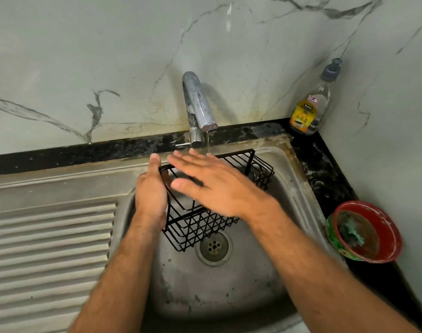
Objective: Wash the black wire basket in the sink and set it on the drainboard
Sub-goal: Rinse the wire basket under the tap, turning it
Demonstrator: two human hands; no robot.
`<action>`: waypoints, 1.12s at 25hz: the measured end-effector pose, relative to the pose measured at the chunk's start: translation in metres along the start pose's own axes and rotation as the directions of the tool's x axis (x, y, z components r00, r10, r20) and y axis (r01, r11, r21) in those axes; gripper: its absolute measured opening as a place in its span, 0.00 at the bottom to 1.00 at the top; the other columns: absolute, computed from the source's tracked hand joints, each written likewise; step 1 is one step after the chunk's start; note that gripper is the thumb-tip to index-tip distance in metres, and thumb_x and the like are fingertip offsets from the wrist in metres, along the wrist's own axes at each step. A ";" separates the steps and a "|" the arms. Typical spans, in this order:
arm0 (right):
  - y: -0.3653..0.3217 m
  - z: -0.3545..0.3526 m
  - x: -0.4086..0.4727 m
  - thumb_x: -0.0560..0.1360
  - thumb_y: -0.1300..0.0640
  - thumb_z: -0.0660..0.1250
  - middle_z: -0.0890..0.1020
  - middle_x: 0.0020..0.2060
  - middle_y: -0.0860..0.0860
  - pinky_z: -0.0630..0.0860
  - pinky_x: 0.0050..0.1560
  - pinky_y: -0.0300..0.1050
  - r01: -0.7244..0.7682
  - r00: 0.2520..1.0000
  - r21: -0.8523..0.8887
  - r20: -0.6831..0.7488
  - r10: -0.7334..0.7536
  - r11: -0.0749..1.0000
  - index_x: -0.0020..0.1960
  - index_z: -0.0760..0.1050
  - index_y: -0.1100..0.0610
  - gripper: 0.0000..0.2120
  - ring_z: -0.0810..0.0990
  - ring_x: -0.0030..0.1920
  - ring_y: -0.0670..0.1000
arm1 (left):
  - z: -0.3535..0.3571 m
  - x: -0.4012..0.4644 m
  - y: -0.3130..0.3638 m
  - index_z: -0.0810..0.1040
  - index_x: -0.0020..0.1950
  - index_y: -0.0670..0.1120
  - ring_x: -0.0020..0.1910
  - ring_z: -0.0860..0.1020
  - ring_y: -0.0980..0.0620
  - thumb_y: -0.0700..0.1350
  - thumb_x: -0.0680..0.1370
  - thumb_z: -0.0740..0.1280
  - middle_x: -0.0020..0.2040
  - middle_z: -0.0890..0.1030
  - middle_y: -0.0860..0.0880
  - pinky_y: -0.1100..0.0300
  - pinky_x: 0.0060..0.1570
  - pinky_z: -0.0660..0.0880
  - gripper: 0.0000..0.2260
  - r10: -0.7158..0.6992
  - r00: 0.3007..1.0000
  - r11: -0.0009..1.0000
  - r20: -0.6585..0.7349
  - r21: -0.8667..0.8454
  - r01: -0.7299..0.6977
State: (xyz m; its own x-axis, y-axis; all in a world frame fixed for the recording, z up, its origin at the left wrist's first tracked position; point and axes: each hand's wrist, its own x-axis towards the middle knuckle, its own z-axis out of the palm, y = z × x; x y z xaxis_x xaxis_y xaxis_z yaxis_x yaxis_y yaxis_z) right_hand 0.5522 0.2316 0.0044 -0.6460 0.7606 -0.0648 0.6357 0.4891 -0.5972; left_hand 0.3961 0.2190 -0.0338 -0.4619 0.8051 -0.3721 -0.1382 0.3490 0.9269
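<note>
The black wire basket [217,200] is gripped at its left rim by the left hand [151,195], while the right hand [212,186] is laid flat across its top, fingers straight. It is held over the steel sink [229,296], above the drain [214,246], beneath a trickling chrome tap [198,104]. The ribbed drainboard [49,248] lies left; a dishwash gel bottle [313,102] and red bowl [363,231] stand on the black tabletop [325,169].

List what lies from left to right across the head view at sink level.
Ribbed drainboard → left hand gripping the black wire basket's left end → black wire basket over the sink, right hand flat across it → red bowl on the counter.
</note>
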 end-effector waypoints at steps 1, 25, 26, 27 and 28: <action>0.009 -0.005 0.002 0.82 0.34 0.46 0.56 0.80 0.44 0.43 0.78 0.52 -0.031 1.000 0.011 -0.002 0.031 0.999 0.79 0.53 0.39 0.27 0.51 0.80 0.47 | -0.003 0.000 0.000 0.75 0.35 0.50 0.33 0.74 0.52 0.67 0.79 0.60 0.32 0.77 0.53 0.54 0.42 0.71 0.24 0.024 1.000 1.000 -0.015 -0.002 -0.025; 0.031 -0.041 0.019 0.77 0.41 0.68 0.70 0.18 0.42 0.67 0.36 0.41 -0.310 0.935 0.336 -0.059 0.349 0.889 0.28 0.71 0.53 0.24 0.67 0.19 0.40 | 0.007 -0.009 0.008 0.67 0.30 0.50 0.31 0.73 0.50 0.67 0.81 0.56 0.29 0.74 0.52 0.55 0.43 0.72 0.27 0.105 0.991 0.748 0.083 0.651 -0.133; 0.030 -0.039 0.020 0.78 0.43 0.68 0.66 0.17 0.43 0.66 0.34 0.41 -0.289 0.924 0.360 -0.137 0.357 0.887 0.26 0.67 0.52 0.26 0.63 0.18 0.42 | 0.010 -0.015 0.009 0.68 0.33 0.54 0.34 0.73 0.52 0.65 0.82 0.55 0.33 0.73 0.53 0.55 0.47 0.70 0.23 0.086 0.990 0.777 0.114 0.614 -0.138; 0.028 -0.038 0.022 0.79 0.45 0.67 0.63 0.16 0.43 0.65 0.33 0.41 -0.290 0.907 0.345 -0.200 0.372 0.893 0.26 0.65 0.52 0.26 0.61 0.18 0.43 | 0.015 -0.021 0.010 0.71 0.39 0.58 0.39 0.73 0.55 0.63 0.84 0.54 0.39 0.74 0.55 0.56 0.51 0.69 0.18 0.082 0.984 0.794 0.158 0.586 -0.161; 0.026 -0.038 0.026 0.79 0.45 0.67 0.63 0.16 0.43 0.65 0.32 0.41 -0.299 0.896 0.315 -0.233 0.379 0.901 0.26 0.64 0.52 0.26 0.61 0.18 0.44 | 0.020 -0.025 0.011 0.73 0.47 0.60 0.44 0.72 0.57 0.61 0.85 0.52 0.44 0.73 0.56 0.57 0.55 0.68 0.13 0.112 0.973 0.805 0.203 0.555 -0.209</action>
State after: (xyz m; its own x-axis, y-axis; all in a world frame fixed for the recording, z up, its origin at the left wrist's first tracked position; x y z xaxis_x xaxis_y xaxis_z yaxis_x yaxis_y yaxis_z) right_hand 0.5678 0.2796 0.0175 -0.2392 0.9660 -0.0978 0.6324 0.0786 -0.7706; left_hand 0.4242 0.2123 -0.0151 -0.2869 0.9197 -0.2681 0.4715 0.3792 0.7962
